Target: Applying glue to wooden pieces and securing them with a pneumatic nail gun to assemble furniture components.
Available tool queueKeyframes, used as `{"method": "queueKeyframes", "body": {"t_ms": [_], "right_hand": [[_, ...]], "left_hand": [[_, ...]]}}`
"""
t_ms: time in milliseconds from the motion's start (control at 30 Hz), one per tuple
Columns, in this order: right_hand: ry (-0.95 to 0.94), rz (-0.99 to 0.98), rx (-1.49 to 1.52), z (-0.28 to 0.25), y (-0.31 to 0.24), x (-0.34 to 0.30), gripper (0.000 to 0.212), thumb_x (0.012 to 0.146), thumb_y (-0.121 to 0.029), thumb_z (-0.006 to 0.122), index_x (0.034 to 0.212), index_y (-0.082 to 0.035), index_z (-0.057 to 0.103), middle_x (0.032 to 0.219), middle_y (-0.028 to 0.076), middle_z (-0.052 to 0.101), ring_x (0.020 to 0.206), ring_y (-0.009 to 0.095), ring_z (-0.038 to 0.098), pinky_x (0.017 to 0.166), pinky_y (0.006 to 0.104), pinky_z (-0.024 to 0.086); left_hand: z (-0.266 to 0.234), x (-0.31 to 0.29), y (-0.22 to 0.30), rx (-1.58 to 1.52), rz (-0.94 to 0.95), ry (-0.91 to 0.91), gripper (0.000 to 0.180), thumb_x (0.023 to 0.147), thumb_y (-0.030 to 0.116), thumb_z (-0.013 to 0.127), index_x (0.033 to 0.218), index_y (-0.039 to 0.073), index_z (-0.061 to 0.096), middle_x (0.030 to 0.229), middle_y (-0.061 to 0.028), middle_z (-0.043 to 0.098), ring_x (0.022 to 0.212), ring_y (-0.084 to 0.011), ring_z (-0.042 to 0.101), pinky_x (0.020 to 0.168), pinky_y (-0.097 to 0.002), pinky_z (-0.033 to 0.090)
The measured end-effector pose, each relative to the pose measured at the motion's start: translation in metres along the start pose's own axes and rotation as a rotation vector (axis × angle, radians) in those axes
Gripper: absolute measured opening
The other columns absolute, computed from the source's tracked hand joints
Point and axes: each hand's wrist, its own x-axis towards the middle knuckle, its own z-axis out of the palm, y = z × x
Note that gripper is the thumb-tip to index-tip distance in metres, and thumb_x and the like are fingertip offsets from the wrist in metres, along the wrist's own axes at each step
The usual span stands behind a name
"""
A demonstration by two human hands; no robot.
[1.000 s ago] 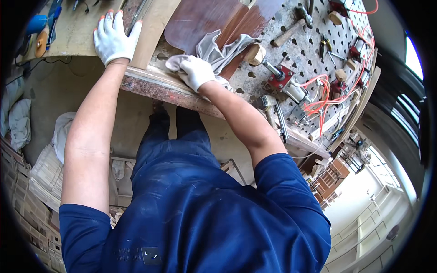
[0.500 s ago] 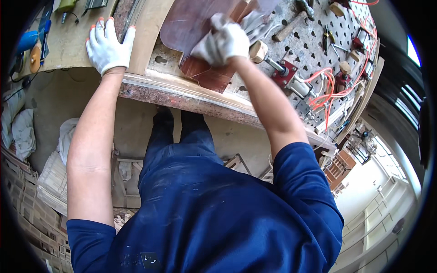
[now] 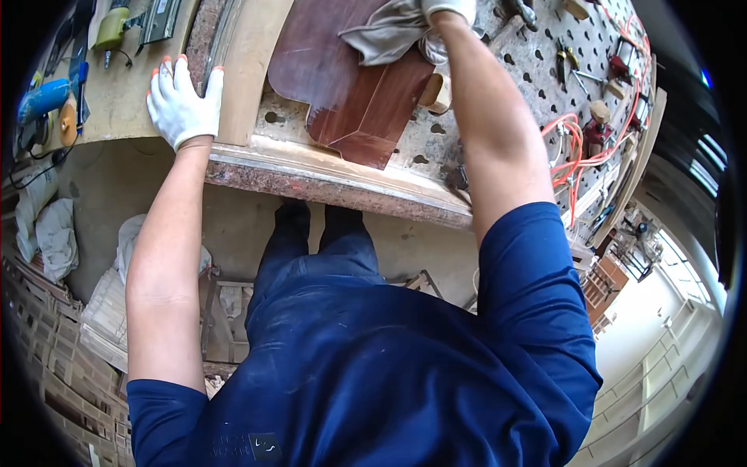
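A reddish-brown polished wooden panel (image 3: 366, 105) with a curved, stepped edge lies on the workbench. Over its far right part my right hand (image 3: 451, 9), in a white glove, is cut off by the top edge of the picture. A grey cloth (image 3: 385, 35) spreads out beside and below that hand, bunched against the panel; the fingers themselves are hidden. My left hand (image 3: 184, 103), gloved in white with orange fingertips, lies flat with fingers spread on the bench's left part, next to a pale wooden strip (image 3: 247, 78).
Orange air hoses (image 3: 576, 156) and clamps run along the right of the perforated bench top (image 3: 506, 86). Pliers (image 3: 562, 64) and a hammer (image 3: 523, 14) lie there too. Several tools, including a blue cylinder (image 3: 45, 97) and a green power tool (image 3: 113, 27), sit at the left.
My right hand has moved away from me with the cloth, from the panel's near part to its far right. More of the panel shows. My left hand stays in place.
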Motion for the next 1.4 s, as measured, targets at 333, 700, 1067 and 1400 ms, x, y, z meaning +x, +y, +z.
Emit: {"method": "queueKeyframes", "body": {"t_ms": [333,700,1067,1400], "right_hand": [[0.631,0.528,0.038,-0.213,0.159,-0.018,0.052,0.086,-0.051,0.066,0.110,-0.005,0.073,0.095,0.011,0.074,0.083,0.025,0.068,0.081,0.0346,0.055],[0.179,0.591,0.513,-0.027,0.043,-0.079,0.040,0.086,-0.031,0.066,0.107,0.004,0.067,0.103,0.024,0.072,0.095,0.036,0.068,0.085,0.0387,0.057],[-0.660,0.316,2.006,-0.181,0.026,-0.296,0.022,0.097,-0.024,0.067,0.107,-0.005,0.059,0.079,0.006,0.061,0.052,0.010,0.054,0.042,0.0248,0.047],[-0.818,0.659,1.144,-0.143,-0.006,-0.396,0.027,0.093,-0.006,0.058,0.120,-0.004,0.056,0.084,0.010,0.061,0.055,0.016,0.057,0.043,0.0303,0.051]], "left_hand": [[-0.017,-0.012,-0.025,0.093,-0.037,-0.055,0.061,0.084,0.056,0.073,0.128,0.014,0.066,0.136,-0.0119,0.065,0.125,-0.0327,0.060,0.106,-0.0475,0.046],[-0.008,-0.012,-0.025,0.172,-0.036,-0.080,0.065,0.087,0.056,0.071,0.137,0.015,0.059,0.144,-0.0112,0.059,0.131,-0.0329,0.057,0.111,-0.0469,0.043],[-0.019,-0.019,-0.032,0.206,-0.057,-0.120,0.065,0.087,0.057,0.070,0.135,0.016,0.060,0.141,-0.0114,0.061,0.130,-0.0316,0.057,0.110,-0.0470,0.043],[-0.015,-0.010,-0.028,0.181,-0.047,-0.079,0.063,0.084,0.059,0.070,0.129,0.016,0.064,0.136,-0.0101,0.065,0.125,-0.0317,0.060,0.107,-0.0474,0.046]]}}
